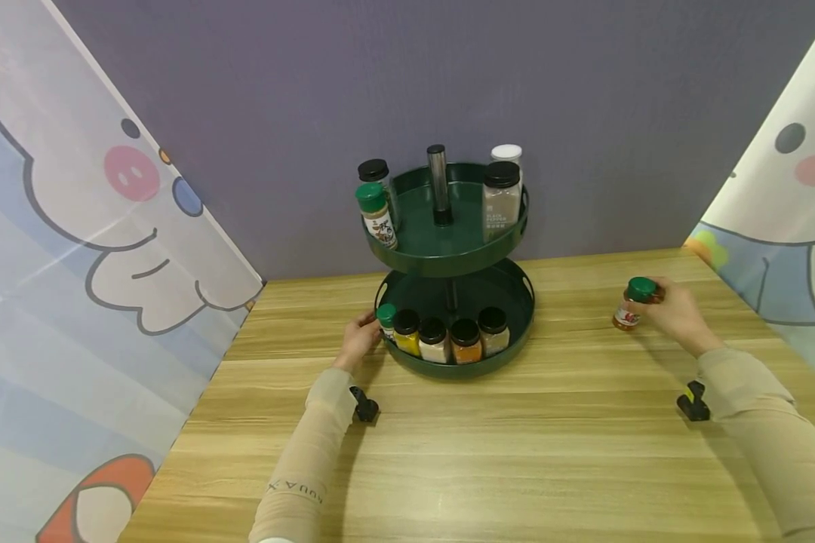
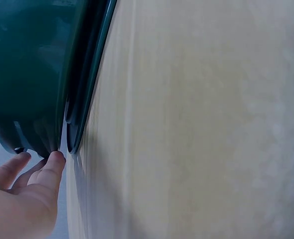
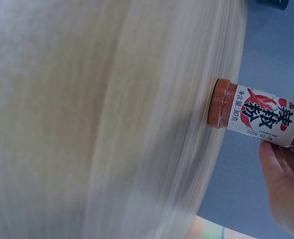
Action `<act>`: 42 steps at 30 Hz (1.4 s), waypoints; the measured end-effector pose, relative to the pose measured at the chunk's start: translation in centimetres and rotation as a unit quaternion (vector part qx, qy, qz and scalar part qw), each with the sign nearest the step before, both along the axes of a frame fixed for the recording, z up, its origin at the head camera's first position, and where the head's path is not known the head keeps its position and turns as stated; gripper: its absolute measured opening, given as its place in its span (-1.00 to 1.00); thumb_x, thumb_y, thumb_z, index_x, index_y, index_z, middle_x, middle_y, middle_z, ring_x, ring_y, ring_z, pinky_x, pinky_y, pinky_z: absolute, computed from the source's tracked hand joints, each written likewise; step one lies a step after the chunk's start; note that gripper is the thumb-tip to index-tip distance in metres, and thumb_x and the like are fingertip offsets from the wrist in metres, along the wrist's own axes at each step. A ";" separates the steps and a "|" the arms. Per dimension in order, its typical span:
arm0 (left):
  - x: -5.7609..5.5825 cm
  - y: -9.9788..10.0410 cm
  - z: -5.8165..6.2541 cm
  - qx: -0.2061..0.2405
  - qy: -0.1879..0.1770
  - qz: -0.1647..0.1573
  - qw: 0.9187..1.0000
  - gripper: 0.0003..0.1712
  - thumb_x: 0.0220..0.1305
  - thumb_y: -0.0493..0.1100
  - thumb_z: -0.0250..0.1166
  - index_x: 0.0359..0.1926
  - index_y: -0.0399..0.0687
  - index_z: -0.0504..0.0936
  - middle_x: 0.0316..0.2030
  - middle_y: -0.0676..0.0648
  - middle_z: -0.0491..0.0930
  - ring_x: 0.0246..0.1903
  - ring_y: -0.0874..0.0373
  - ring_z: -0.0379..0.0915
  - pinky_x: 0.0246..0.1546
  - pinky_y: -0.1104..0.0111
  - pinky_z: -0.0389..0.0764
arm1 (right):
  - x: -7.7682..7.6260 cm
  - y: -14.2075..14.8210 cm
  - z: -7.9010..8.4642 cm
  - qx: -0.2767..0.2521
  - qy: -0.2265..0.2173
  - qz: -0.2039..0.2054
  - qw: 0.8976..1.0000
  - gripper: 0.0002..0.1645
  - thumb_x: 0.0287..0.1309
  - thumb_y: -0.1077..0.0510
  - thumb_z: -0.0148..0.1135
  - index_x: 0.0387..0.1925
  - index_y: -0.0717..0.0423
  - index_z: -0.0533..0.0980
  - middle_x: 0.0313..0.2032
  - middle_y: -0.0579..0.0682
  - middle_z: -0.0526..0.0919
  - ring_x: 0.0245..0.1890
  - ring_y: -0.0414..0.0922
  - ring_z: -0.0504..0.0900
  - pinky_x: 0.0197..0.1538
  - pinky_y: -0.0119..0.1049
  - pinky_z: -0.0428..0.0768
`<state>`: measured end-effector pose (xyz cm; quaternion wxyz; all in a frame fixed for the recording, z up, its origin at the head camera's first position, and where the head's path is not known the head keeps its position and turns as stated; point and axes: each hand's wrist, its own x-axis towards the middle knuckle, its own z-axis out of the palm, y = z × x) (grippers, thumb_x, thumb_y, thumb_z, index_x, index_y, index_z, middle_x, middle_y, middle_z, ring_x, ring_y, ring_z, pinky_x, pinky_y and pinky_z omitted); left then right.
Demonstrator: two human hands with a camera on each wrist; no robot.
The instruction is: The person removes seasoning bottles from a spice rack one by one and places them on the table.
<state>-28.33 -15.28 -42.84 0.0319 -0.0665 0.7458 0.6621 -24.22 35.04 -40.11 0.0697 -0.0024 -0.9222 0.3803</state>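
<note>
In the head view my right hand (image 1: 672, 309) grips a small chili powder jar (image 1: 628, 315) near its green cap, at the right side of the table. The right wrist view shows the jar's printed label (image 3: 264, 118) and red powder at its base, which is right at the tabletop. My left hand (image 1: 358, 341) holds the left rim of the dark green two-tier spice rack's lower tray (image 1: 421, 368). The left wrist view has its fingertips (image 2: 56, 158) at the cutout handle. Next to that hand, a green-capped jar (image 1: 386, 317) stands inside the tray.
Several black-capped spice jars (image 1: 465, 341) line the lower tray's front. Taller jars, including a black-capped pepper jar (image 1: 501, 204) and a green-capped bottle (image 1: 379, 220), stand on the upper tray (image 1: 441, 260). A grey wall (image 1: 299, 136) rises behind the wooden table (image 1: 489, 460).
</note>
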 end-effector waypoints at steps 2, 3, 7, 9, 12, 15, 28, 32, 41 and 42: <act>0.0 0.0 0.0 0.002 -0.002 -0.002 1.000 -0.44 0.33 -0.19 0.08 0.30 -0.28 0.22 0.22 -0.26 0.28 0.17 -0.07 0.29 0.17 0.17 0.37 | 0.0 0.0 0.0 -0.002 -0.001 0.001 1.000 -0.17 0.17 -0.01 0.16 0.21 0.54 0.12 0.04 0.58 0.30 0.02 0.43 0.34 0.00 0.22 0.38; 0.0 0.0 -0.1 0.004 -0.003 -0.001 1.000 -0.44 0.32 -0.18 0.08 0.29 -0.28 0.22 0.22 -0.26 0.29 0.17 -0.06 0.29 0.18 0.17 0.37 | 0.0 0.0 0.0 -0.002 -0.002 0.001 1.000 -0.17 0.17 -0.01 0.16 0.21 0.54 0.12 0.04 0.58 0.30 0.02 0.43 0.34 0.00 0.22 0.38; -0.1 0.0 -0.1 0.008 -0.006 0.004 1.000 -0.43 0.31 -0.18 0.10 0.29 -0.26 0.23 0.21 -0.24 0.30 0.18 -0.04 0.29 0.19 0.19 0.36 | -0.1 0.0 0.0 -0.005 -0.011 0.000 1.000 -0.15 0.18 -0.02 0.15 0.22 0.54 0.09 0.06 0.59 0.28 0.04 0.43 0.32 0.02 0.23 0.35; -0.1 0.0 -0.1 0.006 -0.005 0.007 1.000 -0.44 0.31 -0.19 0.09 0.29 -0.27 0.24 0.21 -0.25 0.31 0.16 -0.04 0.30 0.17 0.19 0.37 | -0.1 0.0 0.0 -0.008 -0.016 -0.001 1.000 -0.13 0.19 -0.04 0.14 0.23 0.54 0.07 0.07 0.59 0.27 0.05 0.43 0.30 0.04 0.25 0.33; -0.1 0.1 0.0 0.002 -0.004 0.010 1.000 -0.44 0.30 -0.20 0.09 0.28 -0.28 0.25 0.20 -0.26 0.32 0.13 -0.04 0.33 0.13 0.22 0.40 | -0.1 0.0 0.0 -0.009 -0.021 -0.002 1.000 -0.12 0.19 -0.04 0.13 0.24 0.55 0.05 0.08 0.59 0.26 0.06 0.44 0.29 0.06 0.26 0.32; -0.2 0.2 0.1 0.000 -0.004 0.013 1.000 -0.45 0.30 -0.20 0.10 0.27 -0.27 0.27 0.18 -0.25 0.34 0.10 -0.02 0.35 0.08 0.27 0.43 | 0.0 -0.2 0.1 -0.009 -0.022 -0.003 1.000 -0.13 0.20 -0.04 0.12 0.23 0.56 0.05 0.07 0.59 0.26 0.05 0.43 0.29 0.05 0.26 0.32; -0.2 0.1 0.0 0.001 -0.004 0.018 1.000 -0.46 0.30 -0.21 0.10 0.27 -0.28 0.27 0.20 -0.26 0.32 0.08 -0.01 0.34 0.12 0.22 0.41 | 0.0 -0.2 0.1 -0.012 -0.021 -0.006 1.000 -0.11 0.17 -0.04 0.16 0.25 0.52 0.07 0.07 0.53 0.31 0.04 0.35 0.35 -0.11 -0.22 0.51; -0.2 0.1 0.0 0.002 -0.003 0.019 1.000 -0.46 0.30 -0.21 0.11 0.27 -0.27 0.27 0.20 -0.26 0.33 0.09 -0.02 0.35 0.14 0.19 0.41 | 0.0 -0.1 0.3 -0.019 -0.031 -0.004 0.999 -0.09 0.17 -0.07 0.15 0.28 0.48 0.04 0.10 0.53 0.28 0.07 0.35 0.32 -0.12 -0.26 0.51; -0.3 0.0 -0.2 -0.006 0.003 0.014 1.000 -0.47 0.30 -0.21 0.10 0.25 -0.27 0.30 0.18 -0.26 0.35 0.06 0.00 0.37 0.07 0.26 0.44 | 0.0 -0.2 1.1 -0.048 -0.032 0.004 0.998 -0.04 0.20 -0.08 0.10 0.35 0.40 -0.11 0.21 0.55 0.12 0.14 0.40 0.19 0.05 0.19 0.31; -0.3 -0.1 -0.2 -0.007 0.004 0.013 1.000 -0.48 0.30 -0.21 0.10 0.25 -0.27 0.30 0.17 -0.26 0.35 0.06 0.00 0.37 0.06 0.26 0.45 | 0.0 -0.2 1.3 -0.050 -0.031 0.005 0.998 -0.03 0.20 -0.08 0.11 0.35 0.40 -0.11 0.21 0.54 0.12 0.14 0.40 0.19 0.05 0.18 0.32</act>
